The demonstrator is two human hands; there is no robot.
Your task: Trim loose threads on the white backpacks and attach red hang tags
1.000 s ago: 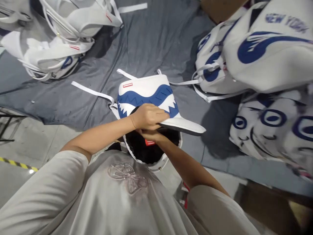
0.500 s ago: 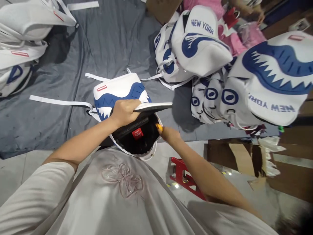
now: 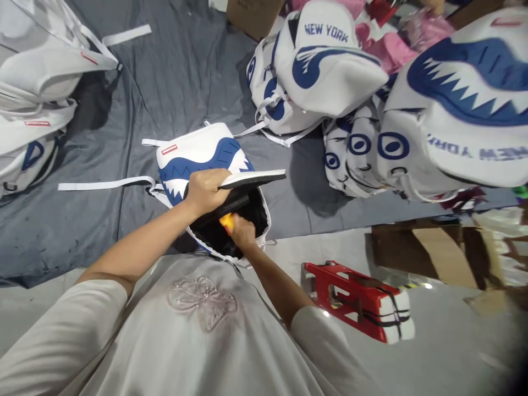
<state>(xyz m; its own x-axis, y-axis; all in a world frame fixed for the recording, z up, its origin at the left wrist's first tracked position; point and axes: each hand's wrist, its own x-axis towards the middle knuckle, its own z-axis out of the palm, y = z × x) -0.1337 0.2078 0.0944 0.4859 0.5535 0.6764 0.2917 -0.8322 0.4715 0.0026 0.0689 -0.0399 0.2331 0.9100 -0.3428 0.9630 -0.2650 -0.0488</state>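
Observation:
A white backpack [image 3: 198,151] with a blue shark-mouth print lies on a grey cloth [image 3: 185,71] in front of me, its top open onto a black lining. My left hand [image 3: 206,190] grips the raised front flap [image 3: 256,178] and holds it up. My right hand [image 3: 241,231] reaches into the open mouth of the bag with its fingers inside the black interior; whether it holds anything is hidden. A white strap [image 3: 103,183] trails off to the left.
A pile of matching white and blue backpacks [image 3: 371,110] fills the right, some printed NEW YORK. More white bags [image 3: 37,93] lie at the far left. A red stool [image 3: 355,300] lies tipped on the floor at my right, near cardboard [image 3: 412,247].
My right hand has moved from the bag's right rim down into the opening. The left hand keeps the flap lifted. The view has swung a little rightward.

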